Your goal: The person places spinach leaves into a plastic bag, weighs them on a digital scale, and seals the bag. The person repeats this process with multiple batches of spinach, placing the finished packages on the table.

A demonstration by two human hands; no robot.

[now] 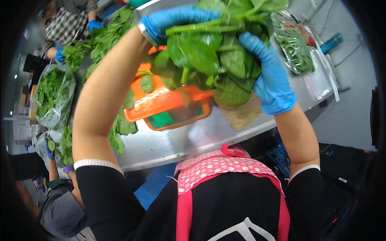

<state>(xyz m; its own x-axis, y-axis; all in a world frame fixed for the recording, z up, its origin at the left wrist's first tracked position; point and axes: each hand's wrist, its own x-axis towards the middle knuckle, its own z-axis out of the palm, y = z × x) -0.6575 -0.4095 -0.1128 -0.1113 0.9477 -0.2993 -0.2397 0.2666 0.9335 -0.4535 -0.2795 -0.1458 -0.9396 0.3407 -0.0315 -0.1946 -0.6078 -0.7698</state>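
Between my two blue-gloved hands is a big bunch of leafy greens point(199, 52), broad dark leaves on thick stems. My left hand point(177, 22) wraps over its upper left side, fingertips hidden behind the stems. From the right, my right hand point(271, 74) presses in, thumb against the leaves and the other fingers out of sight behind them. Below the bunch stands an orange kitchen scale point(155, 98) with an orange tray on top and a green display point(161, 119) at its front. A few loose leaves lie in the tray.
A metal table point(169, 148) carries everything. More greens point(106, 38) are heaped at the left, beside a clear bag of greens point(52, 92). A packed bag of greens point(295, 50) lies at the right, near a brown mat point(241, 114). Co-workers in gloves stand at the left.
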